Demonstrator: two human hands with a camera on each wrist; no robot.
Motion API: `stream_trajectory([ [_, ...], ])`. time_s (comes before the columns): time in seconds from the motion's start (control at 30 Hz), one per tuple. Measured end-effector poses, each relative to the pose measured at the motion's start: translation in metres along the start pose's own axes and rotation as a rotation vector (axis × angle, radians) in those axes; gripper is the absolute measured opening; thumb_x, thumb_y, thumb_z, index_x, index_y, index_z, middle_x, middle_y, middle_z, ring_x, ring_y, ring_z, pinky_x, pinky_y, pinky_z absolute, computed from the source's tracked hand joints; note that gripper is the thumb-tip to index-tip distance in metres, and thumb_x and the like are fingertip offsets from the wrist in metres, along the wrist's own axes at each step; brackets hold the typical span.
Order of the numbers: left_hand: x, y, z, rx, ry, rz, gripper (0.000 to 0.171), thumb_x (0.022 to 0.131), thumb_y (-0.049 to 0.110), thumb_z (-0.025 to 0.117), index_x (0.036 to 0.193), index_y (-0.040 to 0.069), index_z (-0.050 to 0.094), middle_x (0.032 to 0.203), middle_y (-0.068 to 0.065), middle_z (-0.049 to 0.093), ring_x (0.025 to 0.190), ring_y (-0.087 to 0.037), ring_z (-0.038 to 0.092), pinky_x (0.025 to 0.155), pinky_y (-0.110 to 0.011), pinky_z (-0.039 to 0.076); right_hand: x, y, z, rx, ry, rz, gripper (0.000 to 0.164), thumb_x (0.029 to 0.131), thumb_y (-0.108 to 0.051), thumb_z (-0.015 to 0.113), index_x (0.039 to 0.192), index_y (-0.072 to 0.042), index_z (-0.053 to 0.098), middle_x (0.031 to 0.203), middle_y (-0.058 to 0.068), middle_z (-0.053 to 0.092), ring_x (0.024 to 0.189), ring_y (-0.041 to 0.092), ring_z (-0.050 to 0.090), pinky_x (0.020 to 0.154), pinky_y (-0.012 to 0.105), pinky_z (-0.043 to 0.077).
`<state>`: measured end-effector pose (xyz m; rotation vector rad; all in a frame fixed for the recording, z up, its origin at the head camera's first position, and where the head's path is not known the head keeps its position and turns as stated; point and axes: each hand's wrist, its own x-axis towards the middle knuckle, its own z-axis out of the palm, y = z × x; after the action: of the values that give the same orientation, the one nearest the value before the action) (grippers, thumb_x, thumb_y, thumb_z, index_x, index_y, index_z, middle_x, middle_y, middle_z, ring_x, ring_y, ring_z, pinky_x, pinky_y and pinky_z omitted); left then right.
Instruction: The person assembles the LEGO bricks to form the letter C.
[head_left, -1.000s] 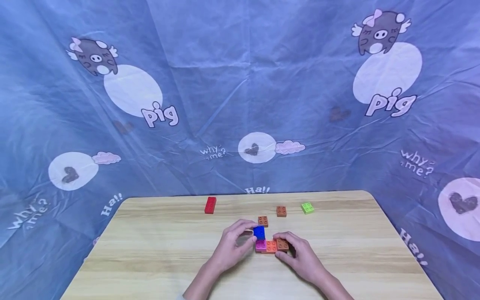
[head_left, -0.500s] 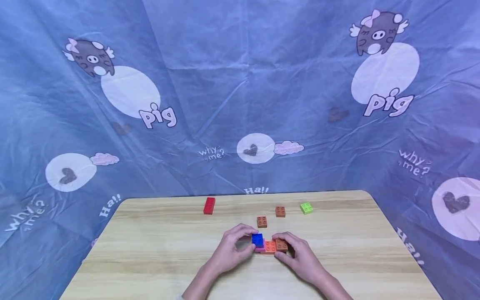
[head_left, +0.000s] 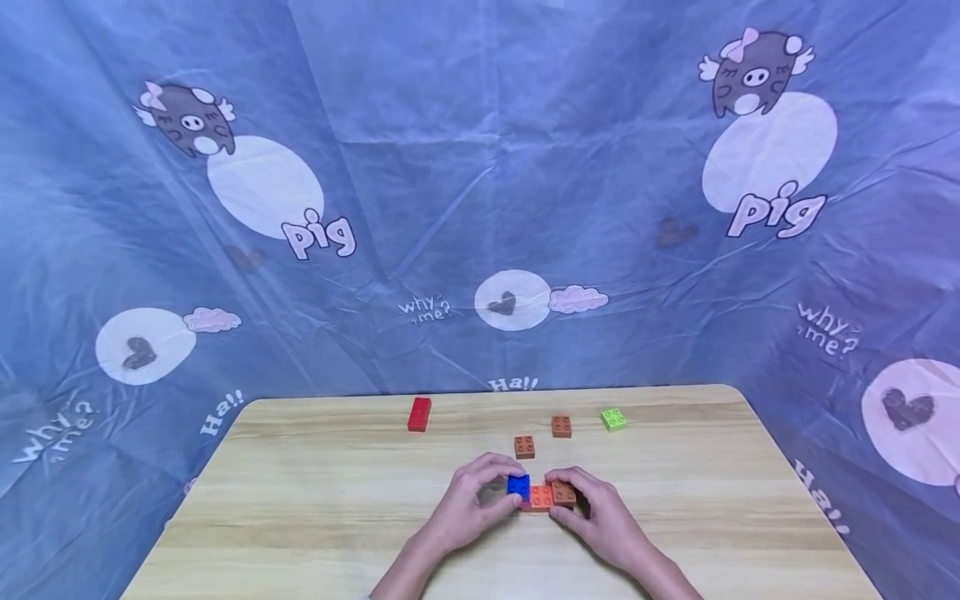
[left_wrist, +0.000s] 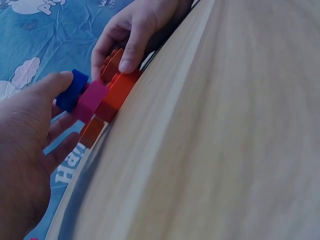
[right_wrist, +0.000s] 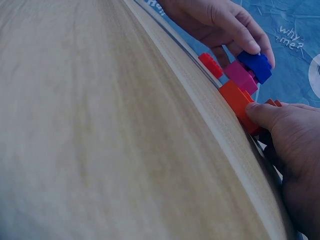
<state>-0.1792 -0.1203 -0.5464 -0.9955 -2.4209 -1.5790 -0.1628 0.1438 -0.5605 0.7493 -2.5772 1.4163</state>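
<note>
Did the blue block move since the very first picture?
Yes. In the head view, the blue block has moved down the picture, farther from the nearer loose brown block.

A blue brick, pink brick and orange brick contrast with pig-printed cloth.

Forearms cut off, orange brick partly hidden

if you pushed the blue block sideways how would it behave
The blue block looks like rigid plastic, showing no bend where the left hand pinches it. Its flat sides make rolling unlikely. A gap above the pink block suggests it isn't fully seated and might tilt.
</note>
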Motion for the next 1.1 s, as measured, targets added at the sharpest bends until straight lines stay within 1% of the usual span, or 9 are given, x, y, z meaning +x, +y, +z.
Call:
stream_trajectory([
  [0.13,0.000,0.002,0.006,0.013,0.006,-0.018,0.034,0.095,0.024,0.080,0.127,0.018,0.072,0.128,0.002,0.074,0.123,-0.015,0.067,0.111,-0.037,0.053,-0.002,0.000,0.001,0.001,0.011,-0.014,0.045,0.087,-0.013,0.087,0.129,-0.014,0.069,0.122,-0.008,0.073,0.109,0.008,0.069,0.093,0.029,0.060],
  [0.27,-0.002,0.003,0.009,-0.021,0.009,-0.060,0.035,0.093,0.026,0.081,0.126,0.018,0.072,0.121,0.007,0.076,0.114,-0.013,0.072,0.107,-0.036,0.056,-0.004,0.001,0.002,0.001,0.020,-0.020,0.046,0.087,-0.012,0.087,0.129,-0.014,0.070,0.122,-0.008,0.073,0.110,0.009,0.069,0.094,0.029,0.059],
  [0.4,-0.004,0.002,0.011,-0.066,0.016,-0.085,0.034,0.094,0.026,0.080,0.126,0.020,0.071,0.119,0.004,0.077,0.109,-0.013,0.074,0.102,-0.035,0.059,-0.005,0.003,0.003,-0.005,0.028,-0.042,0.046,0.087,-0.013,0.087,0.129,-0.014,0.070,0.122,-0.007,0.073,0.109,0.010,0.070,0.094,0.029,0.059],
  [0.47,-0.005,0.002,0.012,-0.083,0.022,-0.083,0.033,0.095,0.025,0.079,0.126,0.018,0.071,0.119,0.003,0.077,0.108,-0.013,0.074,0.100,-0.034,0.060,-0.006,0.004,0.003,-0.009,0.033,-0.056,0.045,0.087,-0.013,0.087,0.129,-0.013,0.070,0.122,-0.007,0.073,0.109,0.010,0.070,0.094,0.028,0.059],
  [0.67,-0.005,0.001,0.014,-0.060,0.033,-0.032,0.031,0.094,0.021,0.080,0.125,0.020,0.073,0.117,0.003,0.078,0.106,-0.011,0.075,0.096,-0.033,0.062,-0.006,0.004,0.004,-0.004,0.040,-0.079,0.045,0.087,-0.011,0.087,0.128,-0.012,0.069,0.120,-0.006,0.074,0.107,0.009,0.070,0.093,0.026,0.059],
  [0.73,-0.005,0.001,0.014,-0.069,0.033,-0.039,0.032,0.093,0.021,0.081,0.124,0.021,0.073,0.117,0.003,0.078,0.106,-0.012,0.075,0.095,-0.033,0.062,-0.006,0.003,0.003,-0.006,0.041,-0.088,0.045,0.086,-0.010,0.087,0.128,-0.011,0.069,0.120,-0.004,0.074,0.107,0.010,0.070,0.093,0.027,0.059],
  [0.87,-0.006,0.001,0.015,-0.090,0.045,-0.047,0.032,0.093,0.021,0.081,0.124,0.020,0.073,0.117,0.001,0.078,0.107,-0.014,0.075,0.095,-0.033,0.062,-0.006,0.003,0.002,-0.006,0.039,-0.080,0.045,0.087,-0.012,0.087,0.128,-0.012,0.069,0.121,-0.005,0.074,0.108,0.010,0.070,0.094,0.027,0.059],
  [0.97,-0.005,0.001,0.016,-0.099,0.048,-0.049,0.033,0.093,0.022,0.080,0.125,0.018,0.073,0.118,-0.001,0.078,0.108,-0.015,0.075,0.095,-0.033,0.062,-0.007,0.003,0.001,-0.010,0.038,-0.081,0.043,0.088,-0.014,0.086,0.128,-0.014,0.069,0.122,-0.005,0.074,0.108,0.010,0.070,0.093,0.027,0.059],
  [1.1,-0.005,0.002,0.019,-0.101,0.053,-0.054,0.033,0.095,0.020,0.078,0.127,0.013,0.073,0.119,-0.006,0.078,0.108,-0.017,0.076,0.093,-0.032,0.062,-0.007,0.003,-0.002,-0.015,0.029,-0.078,0.042,0.090,-0.015,0.085,0.129,-0.015,0.069,0.123,-0.005,0.073,0.109,0.011,0.070,0.094,0.028,0.059],
])
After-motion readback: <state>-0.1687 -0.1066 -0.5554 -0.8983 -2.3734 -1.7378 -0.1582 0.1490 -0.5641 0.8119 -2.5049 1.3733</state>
